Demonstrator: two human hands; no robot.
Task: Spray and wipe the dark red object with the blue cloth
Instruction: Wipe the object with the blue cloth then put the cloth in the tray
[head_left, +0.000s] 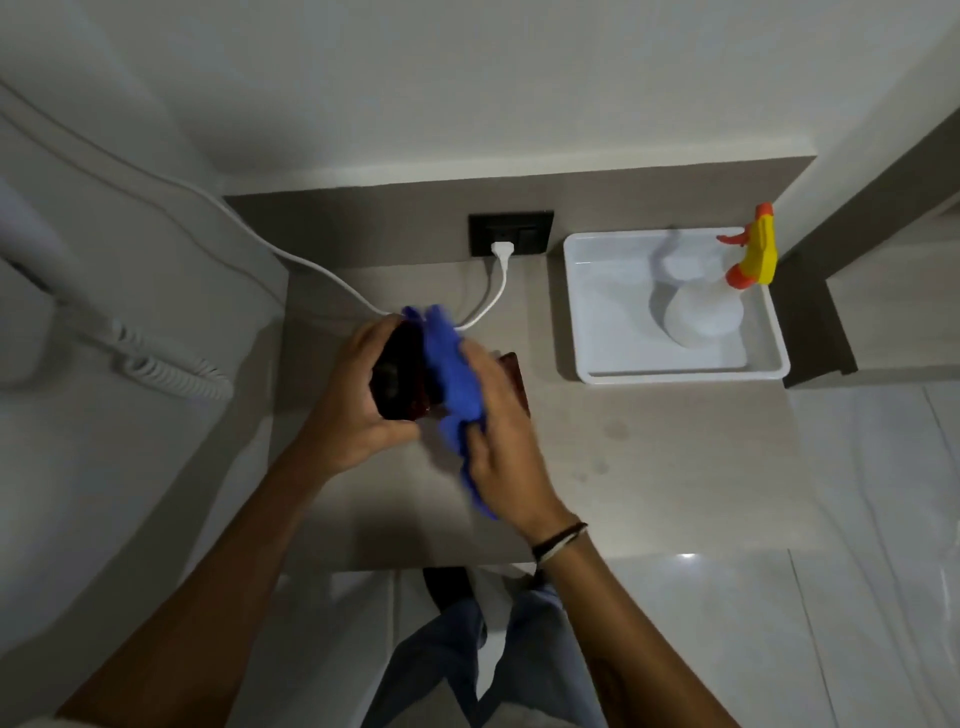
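Your left hand is wrapped around the dark red object, fingers over its far side and thumb under its near end, holding it up above the left part of the table. The object sits in that palm, its open face turned toward your right hand. Your right hand is closed on the blue cloth, pressing it against the object's right side; the cloth bunches up between the two hands, and a tail of it hangs down past your right wrist toward the near edge. Behind your right hand a second dark red piece lies on the table, mostly hidden. The spray bottle, with its yellow and orange trigger head, stands in the white tray at the far right corner, well apart from both hands. A white cable runs from the wall socket at the far edge.
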